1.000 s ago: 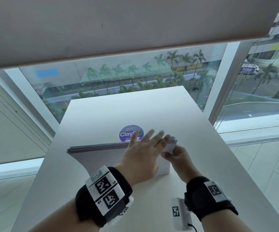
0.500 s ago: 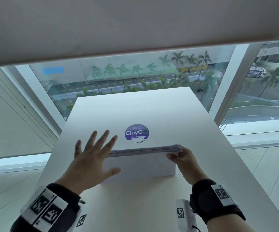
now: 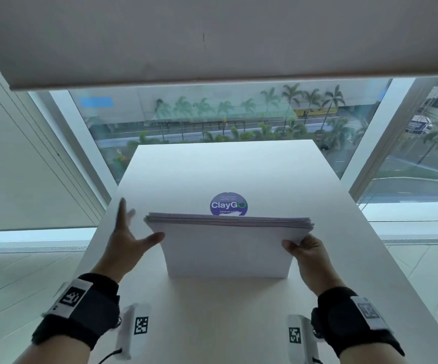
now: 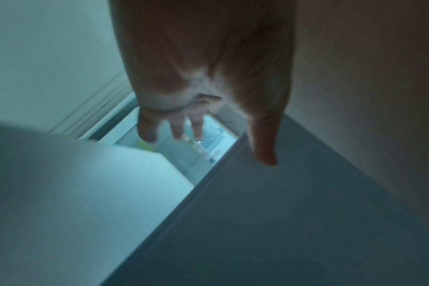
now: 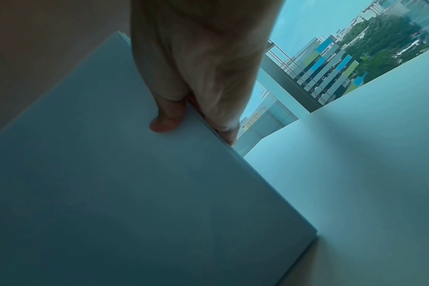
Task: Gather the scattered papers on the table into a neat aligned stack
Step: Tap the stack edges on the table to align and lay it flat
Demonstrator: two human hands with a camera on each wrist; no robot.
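Left hand [image 3: 126,240] off paper stack [image 3: 228,245]

"ClayGo" on round purple sticker [image 3: 228,204], stuck on table [image 3: 317,206].

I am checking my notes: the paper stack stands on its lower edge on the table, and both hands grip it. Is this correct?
Not quite. Only the right hand grips the paper stack; the left hand is open beside it, as the head view shows. The stack does stand on the table.

Left hand [image 3: 127,241] splayed, fingers straight; right hand [image 3: 306,249] pinching
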